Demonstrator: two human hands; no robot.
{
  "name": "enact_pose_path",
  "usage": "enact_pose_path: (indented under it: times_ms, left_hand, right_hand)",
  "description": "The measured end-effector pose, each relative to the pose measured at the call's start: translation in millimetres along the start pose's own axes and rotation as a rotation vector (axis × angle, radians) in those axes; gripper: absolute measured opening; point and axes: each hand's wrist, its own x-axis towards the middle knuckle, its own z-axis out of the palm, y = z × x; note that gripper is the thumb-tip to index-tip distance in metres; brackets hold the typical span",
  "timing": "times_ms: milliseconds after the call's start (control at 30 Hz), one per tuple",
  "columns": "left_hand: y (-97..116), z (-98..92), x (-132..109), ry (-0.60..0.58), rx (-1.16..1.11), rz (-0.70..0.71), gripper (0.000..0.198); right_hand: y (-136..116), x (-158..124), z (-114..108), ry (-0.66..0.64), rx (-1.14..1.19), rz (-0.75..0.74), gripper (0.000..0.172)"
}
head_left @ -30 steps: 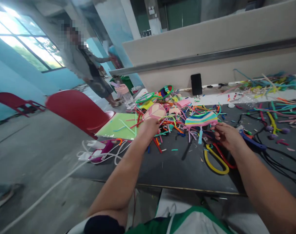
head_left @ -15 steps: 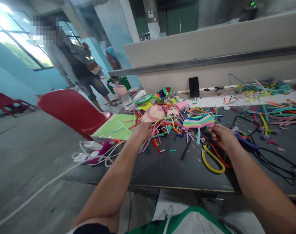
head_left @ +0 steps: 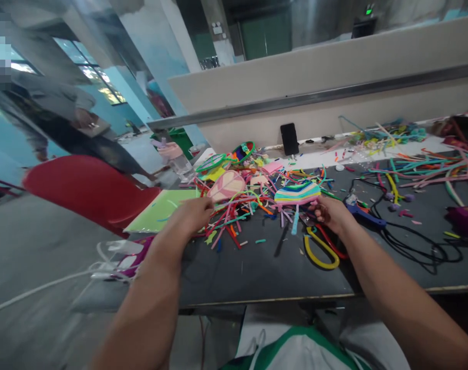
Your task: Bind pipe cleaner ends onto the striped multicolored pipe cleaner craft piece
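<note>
My right hand (head_left: 328, 211) pinches the right end of a striped foam craft piece (head_left: 298, 193), banded in blue, yellow, white and teal, with a pink lower edge. A light-blue strip (head_left: 295, 221) hangs below it. My left hand (head_left: 195, 211) is at the left side of the craft pile, fingers curled inward, their tips largely hidden. Just beyond those fingers lies a pink leaf-shaped piece (head_left: 228, 185); whether they touch it I cannot tell. Thin coloured foam strips (head_left: 234, 218) lie heaped between the hands. Below my right hand are a yellow loop (head_left: 321, 258) and a red one.
A phone (head_left: 289, 139) leans against the partition (head_left: 249, 126). Black cords (head_left: 419, 244) and a blue-handled tool (head_left: 367, 216) lie at right. A clear bottle (head_left: 177, 162), green sheet (head_left: 153, 208), power strip (head_left: 131, 257) and red chair (head_left: 83, 190) are at left. A person (head_left: 64, 113) stands behind the chair.
The view has swung right. My left hand has drawn leftward from the pink leaf-shaped piece. My right hand stays at the striped piece. The standing person appears farther left.
</note>
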Motion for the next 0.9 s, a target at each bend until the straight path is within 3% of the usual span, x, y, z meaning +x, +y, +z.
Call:
enact_pose_path:
  times_ms: [67, 167, 267, 367, 400, 467, 533, 600, 700, 800, 867, 900]
  left_hand:
    - [1, -14.9, -7, 0.140, 0.012, 0.002, 0.027]
    - [15, -22.6, -8, 0.375, -0.044, 0.015, 0.031]
    - [28, -23.7, -4, 0.327, -0.042, 0.075, 0.030]
    - [24, -37.3, -8, 0.229, -0.055, -0.021, 0.028]
    - [20, -45.2, -13, 0.275, -0.069, -0.073, 0.029]
    - [12, -62.2, -24, 0.524, -0.117, -0.185, 0.033]
    - [13, -72.3, -31, 0.738, -0.206, -0.160, 0.036]
    - [30, -67.4, -28, 0.823, -0.411, -0.044, 0.031]
    - [80, -31.6, -7, 0.557, -0.699, 0.246, 0.020]
    - [133, 10.9, 17, 0.263, -0.704, 0.467, 0.020]
    - [157, 28.1, 26, 0.233, -0.671, 0.512, 0.023]
    - [164, 32.7, 28, 0.227, -0.660, 0.516, 0.023]
  right_hand:
    - [0, 0, 1, -0.006, -0.017, 0.003, 0.021]
    - [1, -1, 1, -0.004, -0.028, -0.006, 0.018]
    - [0, -2, 1, -0.032, -0.036, -0.010, 0.010]
    - [-1, -3, 3, -0.056, -0.038, -0.034, 0.005]
    - [-1, -3, 4, -0.055, -0.043, -0.050, 0.005]
    - [-1, -3, 6, -0.041, -0.061, -0.074, 0.007]
    - [1, -3, 9, -0.043, -0.095, -0.077, 0.010]
    - [3, -3, 10, -0.063, -0.162, -0.062, 0.010]
    - [4, -2, 6, -0.025, -0.394, -0.072, 0.009]
    - [-1, 0, -5, 0.228, -0.733, -0.275, 0.017]
    - [-6, -1, -11, 0.331, -0.805, -0.484, 0.014]
    - [-8, -3, -11, 0.303, -0.756, -0.550, 0.010]
